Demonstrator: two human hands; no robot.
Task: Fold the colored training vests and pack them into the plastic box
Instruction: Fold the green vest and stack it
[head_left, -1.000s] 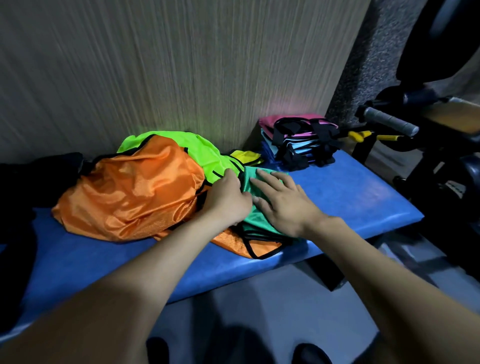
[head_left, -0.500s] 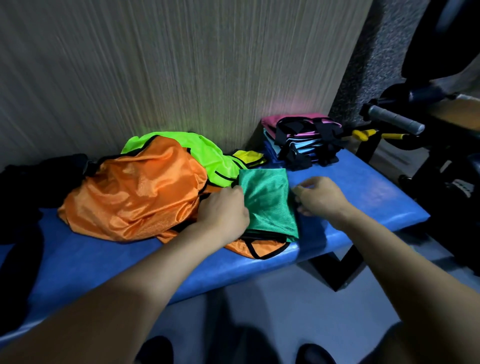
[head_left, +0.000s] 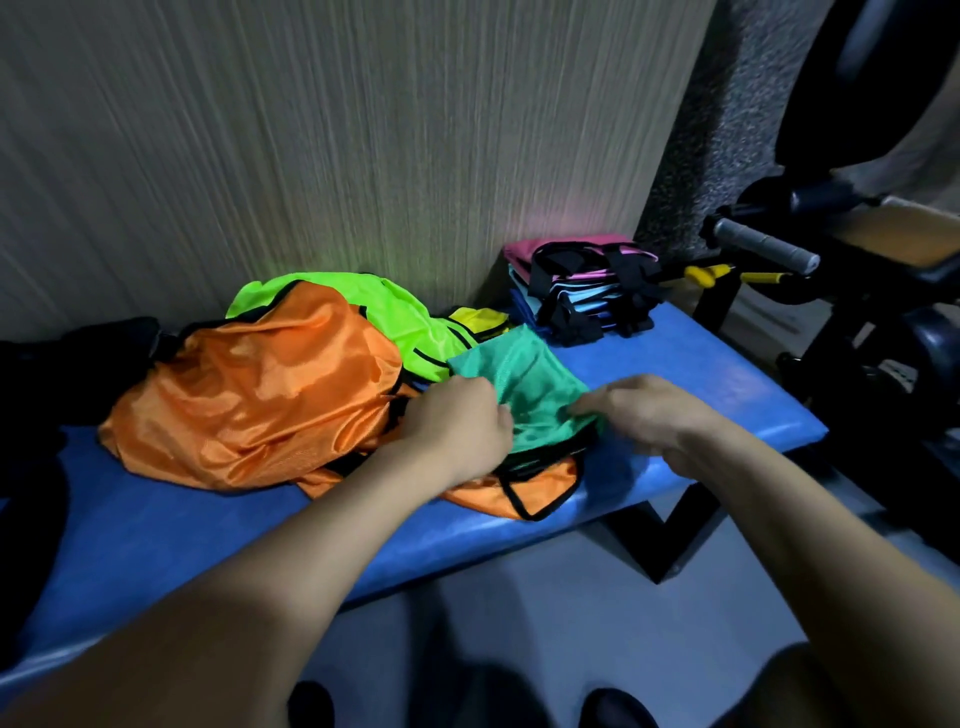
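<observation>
A folded teal-green vest (head_left: 524, 379) lies on a heap of loose vests on the blue bench (head_left: 208, 525). My left hand (head_left: 457, 426) pinches its near left edge. My right hand (head_left: 644, 410) grips its near right corner. Under it lies a big orange vest (head_left: 260, 405), with a lime-green vest (head_left: 395, 317) and a yellow one (head_left: 478, 318) behind. A stack of folded vests (head_left: 582, 291), pink on top with black trim, stands at the bench's far right by the wall. No plastic box is in view.
A dark bag or cloth (head_left: 47, 364) lies at the bench's left end. The wood-grain wall (head_left: 363, 130) backs the bench. Black exercise equipment with a grey grip (head_left: 763, 244) and yellow parts (head_left: 706, 274) stands to the right. My shoes (head_left: 618, 709) show on the grey floor.
My right hand lifted off the teal vest, swung right, then came back to grip its near right corner. My left hand shifted right onto its near edge. The vest now lies folded narrower.
</observation>
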